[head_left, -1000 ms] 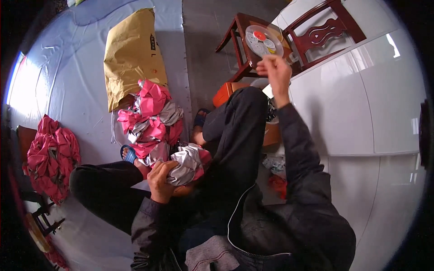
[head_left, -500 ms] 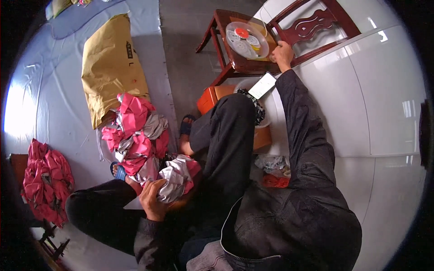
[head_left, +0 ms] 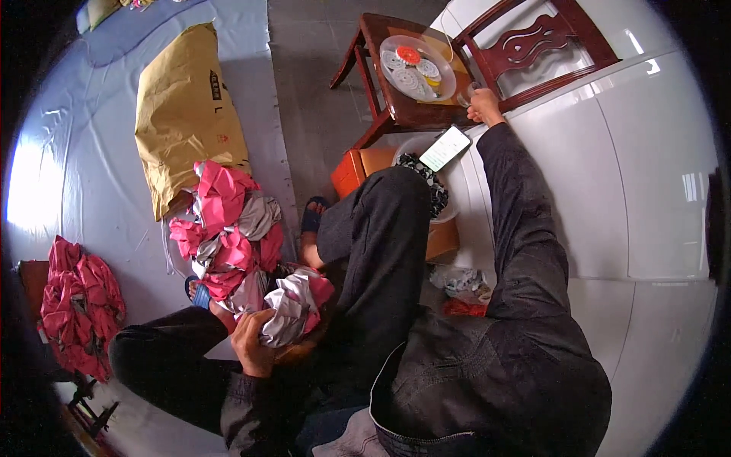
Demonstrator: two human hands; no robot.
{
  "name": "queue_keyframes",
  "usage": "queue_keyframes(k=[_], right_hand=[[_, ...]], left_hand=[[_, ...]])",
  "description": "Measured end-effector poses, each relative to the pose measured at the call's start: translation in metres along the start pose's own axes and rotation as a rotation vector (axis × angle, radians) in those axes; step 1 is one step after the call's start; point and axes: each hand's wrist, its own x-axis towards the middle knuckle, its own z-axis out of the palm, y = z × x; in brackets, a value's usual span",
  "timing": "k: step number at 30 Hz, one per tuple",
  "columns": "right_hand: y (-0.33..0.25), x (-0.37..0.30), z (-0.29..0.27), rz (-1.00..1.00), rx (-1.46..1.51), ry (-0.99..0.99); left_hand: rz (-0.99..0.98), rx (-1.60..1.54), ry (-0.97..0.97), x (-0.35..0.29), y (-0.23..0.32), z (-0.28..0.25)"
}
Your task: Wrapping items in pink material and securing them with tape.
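My left hand (head_left: 253,344) is closed on a crumpled bundle of silver-and-pink fabric (head_left: 291,308) over my lap. Its fingers press into the silver side. At the right edge of the wooden chair's seat, my right hand (head_left: 485,107) is closed round a small clear object (head_left: 467,94) that looks like a cup; the fingers partly cover it. Close to that hand, a round clear plastic tray (head_left: 445,65) on the chair holds white, red and yellow discs. More pink and silver fabric (head_left: 228,244) lies heaped in front of my left hand.
A big yellow-brown sack (head_left: 186,114) lies on the blue-grey sheet. Another pink fabric pile (head_left: 80,305) sits far left. A lit phone (head_left: 446,148) rests over a tub of black-and-white pieces (head_left: 434,190), beside an orange box (head_left: 349,175). The dark red wooden chair (head_left: 373,76) stands ahead.
My right hand has shifted slightly right, and the clear object in it now shows beside the chair seat. My left hand still holds the fabric, a little lower.
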Motion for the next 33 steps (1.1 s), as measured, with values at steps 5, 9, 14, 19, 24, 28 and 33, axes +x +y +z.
queue_keyframes(k=[5, 9, 14, 19, 24, 28, 33], right_hand=[[-0.014, -0.035, 0.015, -0.157, 0.036, 0.197], [-0.022, -0.087, 0.023, -0.464, 0.123, 0.338], [-0.013, -0.145, 0.065, -0.829, 0.075, 0.279], [-0.009, -0.158, 0.085, -1.053, -0.143, 0.206], [-0.017, -0.160, 0.085, -0.846, -0.193, 0.206], [-0.013, -0.165, 0.085, -0.933, -0.158, 0.058], [-0.019, -0.168, 0.087, -1.009, -0.209, 0.137]], left_hand=[[-0.047, 0.041, 0.021, -0.011, -0.012, 0.001], [-0.025, 0.035, 0.017, -0.007, -0.008, 0.002], [-0.010, 0.031, 0.021, -0.007, -0.007, 0.003], [-0.010, 0.016, 0.045, -0.003, 0.003, 0.002], [-0.024, 0.016, 0.067, -0.006, -0.002, 0.003], [-0.014, 0.028, 0.043, -0.008, -0.003, 0.003], [0.020, 0.061, 0.063, -0.014, -0.017, 0.007]])
